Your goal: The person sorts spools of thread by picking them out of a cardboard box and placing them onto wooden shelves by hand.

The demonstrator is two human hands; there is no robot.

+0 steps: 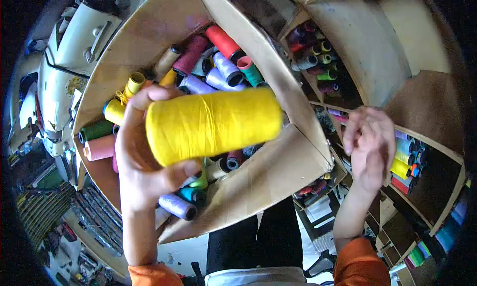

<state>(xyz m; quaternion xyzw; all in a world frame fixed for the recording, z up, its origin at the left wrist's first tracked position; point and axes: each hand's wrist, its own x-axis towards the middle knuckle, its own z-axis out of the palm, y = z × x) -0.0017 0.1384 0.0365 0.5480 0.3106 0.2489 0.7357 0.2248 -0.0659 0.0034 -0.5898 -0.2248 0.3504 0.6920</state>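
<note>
A large cone of yellow thread [213,124] lies sideways in my left hand [144,152], with my thumb below and fingers behind its left end. It is held above an open cardboard box [268,186] and hides part of the contents. Inside the box are several thread spools, among them a red spool [223,41], a maroon spool [191,55], a lavender spool [177,206] and a pink spool [99,148]. My right hand [370,147] is raised outside the box's right side. Its fingers are loosely bent and apart, with nothing visible in them.
White sewing machines [74,52] stand at the left. Wooden shelves [422,142] on the right hold several spools in many colours. A slatted rack [97,219] lies at lower left. The box's raised walls surround the spools.
</note>
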